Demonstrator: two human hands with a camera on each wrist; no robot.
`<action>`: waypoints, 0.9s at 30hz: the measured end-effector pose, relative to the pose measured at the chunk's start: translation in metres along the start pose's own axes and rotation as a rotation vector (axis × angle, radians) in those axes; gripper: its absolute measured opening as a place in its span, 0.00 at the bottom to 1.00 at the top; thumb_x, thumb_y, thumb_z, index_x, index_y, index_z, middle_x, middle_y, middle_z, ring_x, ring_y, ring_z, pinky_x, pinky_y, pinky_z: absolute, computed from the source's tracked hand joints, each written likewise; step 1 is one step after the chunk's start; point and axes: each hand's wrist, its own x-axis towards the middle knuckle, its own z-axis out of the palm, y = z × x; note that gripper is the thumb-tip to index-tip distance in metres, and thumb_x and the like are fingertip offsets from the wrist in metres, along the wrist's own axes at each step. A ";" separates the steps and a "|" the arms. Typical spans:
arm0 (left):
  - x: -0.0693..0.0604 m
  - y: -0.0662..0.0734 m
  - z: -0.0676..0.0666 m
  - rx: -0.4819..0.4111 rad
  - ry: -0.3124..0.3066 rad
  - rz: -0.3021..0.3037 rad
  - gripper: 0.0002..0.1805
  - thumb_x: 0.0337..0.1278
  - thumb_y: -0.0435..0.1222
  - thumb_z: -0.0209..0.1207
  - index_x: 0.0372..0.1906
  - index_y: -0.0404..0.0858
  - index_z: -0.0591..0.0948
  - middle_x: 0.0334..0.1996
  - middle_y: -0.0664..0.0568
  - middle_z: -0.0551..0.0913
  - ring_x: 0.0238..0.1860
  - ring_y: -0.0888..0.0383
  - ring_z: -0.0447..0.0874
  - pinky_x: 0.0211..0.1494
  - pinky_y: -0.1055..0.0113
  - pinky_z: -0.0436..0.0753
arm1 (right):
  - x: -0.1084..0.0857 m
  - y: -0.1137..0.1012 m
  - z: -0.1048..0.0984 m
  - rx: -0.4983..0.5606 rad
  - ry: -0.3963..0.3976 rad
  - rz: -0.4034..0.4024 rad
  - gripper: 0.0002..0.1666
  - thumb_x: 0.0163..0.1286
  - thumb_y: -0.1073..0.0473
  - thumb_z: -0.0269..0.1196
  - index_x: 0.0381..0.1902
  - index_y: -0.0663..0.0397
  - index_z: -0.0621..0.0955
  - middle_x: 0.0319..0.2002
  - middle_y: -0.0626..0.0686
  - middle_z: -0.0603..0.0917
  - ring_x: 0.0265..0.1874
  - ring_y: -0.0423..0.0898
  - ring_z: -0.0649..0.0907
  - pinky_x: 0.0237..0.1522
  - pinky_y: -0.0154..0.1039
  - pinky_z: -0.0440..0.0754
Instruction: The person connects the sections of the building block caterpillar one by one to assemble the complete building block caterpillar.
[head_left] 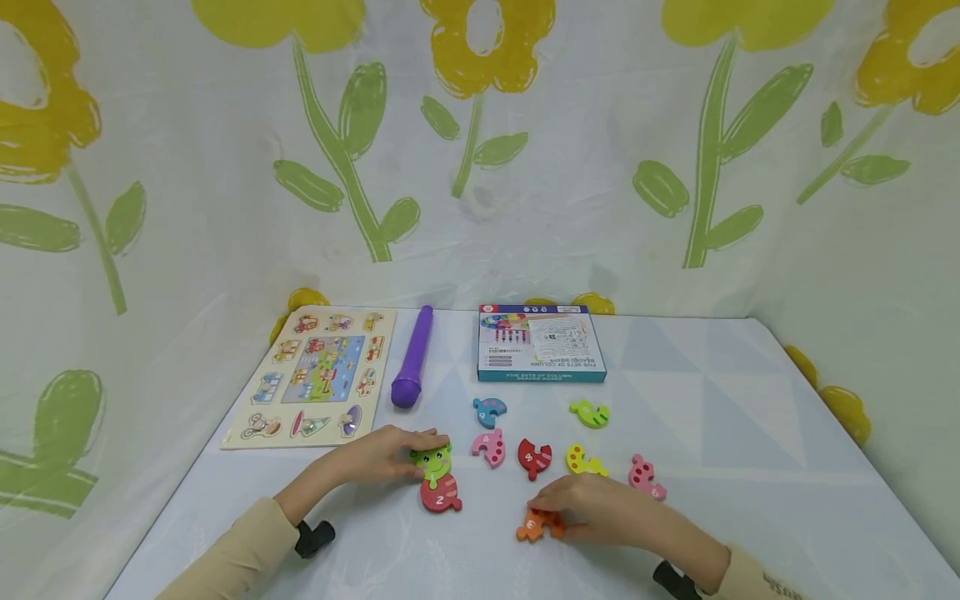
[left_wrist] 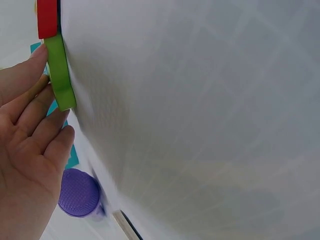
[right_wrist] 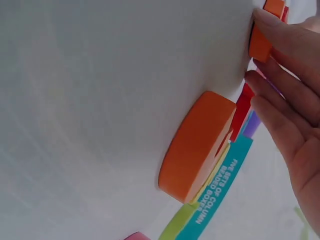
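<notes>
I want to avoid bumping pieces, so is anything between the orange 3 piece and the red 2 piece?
Nothing visible. In the head view, only tabletop shows between the orange 3 piece in the right hand and the red 2 piece. The other red piece lies farther back, off that path.

You get bright, even, diffuse light in the head view, with faint, soft-edged shadows beneath your left hand (head_left: 382, 454) and your right hand (head_left: 588, 504). The pale backdrop (head_left: 585, 167) is softly lit, but the finest print on the far box (head_left: 540, 342) is too small for you to read. Both wrist views look dimmer to you: the tabletop (left_wrist: 200, 125) turns grey and hazy, though the box's large white lettering (right_wrist: 216, 191) is legible from the right wrist.
</notes>
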 end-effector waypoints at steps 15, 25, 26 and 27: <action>-0.004 0.000 0.001 0.003 0.016 0.020 0.30 0.61 0.38 0.62 0.68 0.43 0.71 0.68 0.53 0.68 0.70 0.53 0.62 0.70 0.58 0.64 | 0.010 0.001 -0.005 0.013 -0.063 -0.048 0.28 0.62 0.68 0.67 0.60 0.45 0.80 0.56 0.41 0.81 0.58 0.39 0.78 0.55 0.34 0.79; -0.007 0.003 0.005 -0.016 0.058 -0.002 0.30 0.60 0.41 0.63 0.67 0.42 0.71 0.67 0.50 0.69 0.69 0.51 0.63 0.69 0.57 0.66 | 0.014 -0.004 -0.006 0.029 -0.120 -0.014 0.28 0.60 0.71 0.67 0.57 0.45 0.82 0.53 0.41 0.83 0.56 0.38 0.79 0.53 0.31 0.79; -0.008 0.003 0.005 -0.019 0.059 -0.014 0.30 0.60 0.41 0.63 0.68 0.42 0.71 0.67 0.50 0.69 0.70 0.52 0.62 0.69 0.57 0.66 | 0.014 -0.004 -0.006 0.024 -0.112 -0.010 0.27 0.60 0.71 0.68 0.56 0.46 0.82 0.52 0.41 0.83 0.55 0.38 0.79 0.53 0.32 0.80; -0.008 0.004 0.006 -0.017 0.060 -0.022 0.30 0.60 0.42 0.63 0.68 0.43 0.71 0.67 0.51 0.68 0.70 0.52 0.62 0.69 0.58 0.66 | 0.014 -0.004 -0.006 0.018 -0.102 -0.003 0.26 0.60 0.70 0.68 0.56 0.46 0.83 0.52 0.40 0.83 0.55 0.39 0.79 0.53 0.32 0.80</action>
